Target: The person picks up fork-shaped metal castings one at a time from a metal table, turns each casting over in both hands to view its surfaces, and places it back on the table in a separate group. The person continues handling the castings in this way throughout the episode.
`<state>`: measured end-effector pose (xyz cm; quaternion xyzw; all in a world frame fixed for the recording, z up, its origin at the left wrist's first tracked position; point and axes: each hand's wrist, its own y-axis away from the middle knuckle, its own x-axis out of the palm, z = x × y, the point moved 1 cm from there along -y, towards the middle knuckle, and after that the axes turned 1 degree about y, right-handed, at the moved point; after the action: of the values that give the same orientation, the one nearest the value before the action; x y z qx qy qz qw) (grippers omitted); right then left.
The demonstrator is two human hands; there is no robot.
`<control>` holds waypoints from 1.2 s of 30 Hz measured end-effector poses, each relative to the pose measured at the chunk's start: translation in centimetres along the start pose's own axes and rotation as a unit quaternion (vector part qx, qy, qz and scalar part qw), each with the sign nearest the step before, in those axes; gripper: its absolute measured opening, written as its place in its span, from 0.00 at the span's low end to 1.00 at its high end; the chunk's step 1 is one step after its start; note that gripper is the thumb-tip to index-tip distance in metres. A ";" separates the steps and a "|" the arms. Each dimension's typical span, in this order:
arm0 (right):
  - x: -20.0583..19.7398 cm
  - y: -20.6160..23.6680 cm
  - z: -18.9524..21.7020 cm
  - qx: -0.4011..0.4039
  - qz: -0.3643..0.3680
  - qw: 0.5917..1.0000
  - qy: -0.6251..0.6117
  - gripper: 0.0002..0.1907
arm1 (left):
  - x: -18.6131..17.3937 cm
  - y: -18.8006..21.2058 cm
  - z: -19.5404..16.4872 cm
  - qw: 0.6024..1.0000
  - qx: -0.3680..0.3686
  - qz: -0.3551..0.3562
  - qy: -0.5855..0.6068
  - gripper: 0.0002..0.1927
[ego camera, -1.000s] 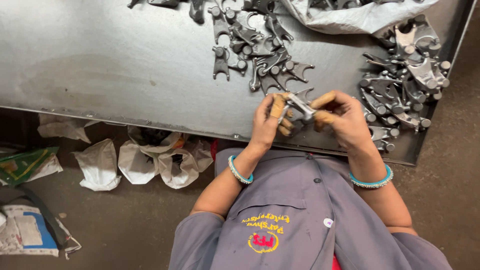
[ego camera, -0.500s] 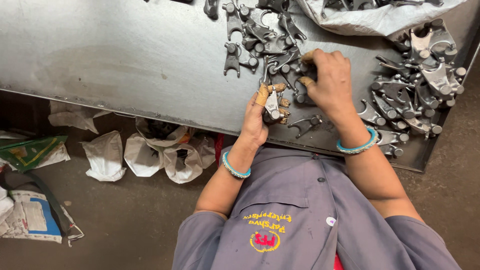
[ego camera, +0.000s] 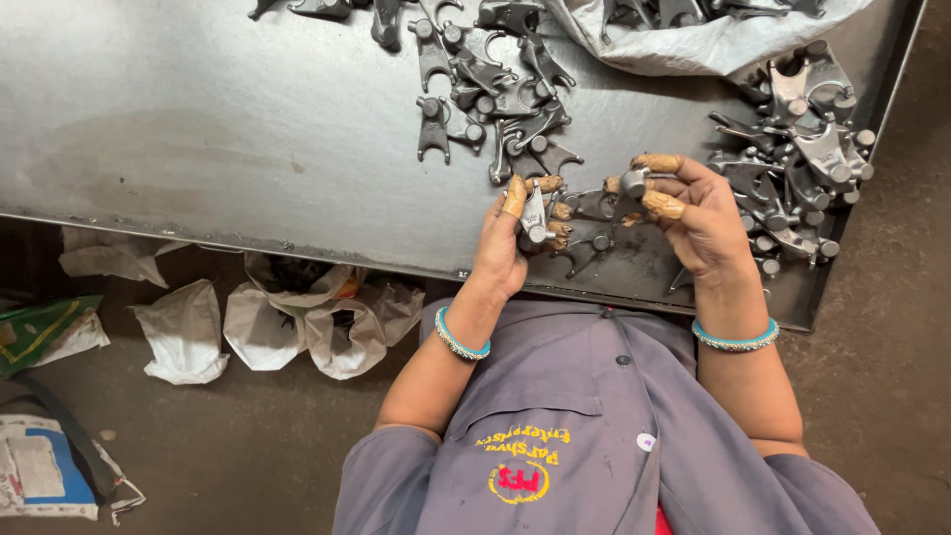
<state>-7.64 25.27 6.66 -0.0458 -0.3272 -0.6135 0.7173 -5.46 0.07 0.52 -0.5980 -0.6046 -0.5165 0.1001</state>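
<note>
The left hand point(ego camera: 507, 248) grips a fork point(ego camera: 535, 220) above the tray point(ego camera: 198, 129) edge; the right hand point(ego camera: 693, 213) pinches another part point(ego camera: 632, 186). Sorting seems underway; next, each needs careful placing.

Your desk point(ego camera: 198, 129) is dull grey sheet metal, smudged and faintly scuffed. The forked parts point(ego camera: 495, 94) look like matt dark cast metal; the one in your left hand point(ego camera: 500, 248) shines brighter. Your fingertips point(ego camera: 662, 205) wear tan wrapping (rubbery, seemingly). At 1 o'clock lies a crinkled plastic sack point(ego camera: 713, 45); your shirt point(ego camera: 594, 436) is grey cloth.
</note>
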 end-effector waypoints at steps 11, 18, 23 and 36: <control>5.3 0.5 0.4 -0.040 0.021 0.973 0.225 0.16 | 0.9 0.6 -0.1 0.999 -0.023 0.001 -0.048 0.28; 8.3 -1.0 2.1 -0.176 -0.015 0.880 0.442 0.15 | 0.3 1.2 -1.1 0.994 -0.095 -0.016 0.060 0.33; 9.2 -0.9 -0.3 -0.267 -0.002 0.667 0.696 0.29 | -1.5 1.6 -3.2 0.999 -0.042 -0.014 0.017 0.33; 1.5 -1.6 -2.3 0.003 -0.064 0.998 0.022 0.15 | 0.7 2.1 -3.1 0.998 -0.039 0.035 -0.033 0.31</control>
<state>-8.12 22.47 5.09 -0.0091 -0.3151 -0.6584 0.6835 -5.44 -2.32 3.49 -0.6390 -0.5660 -0.5155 0.0744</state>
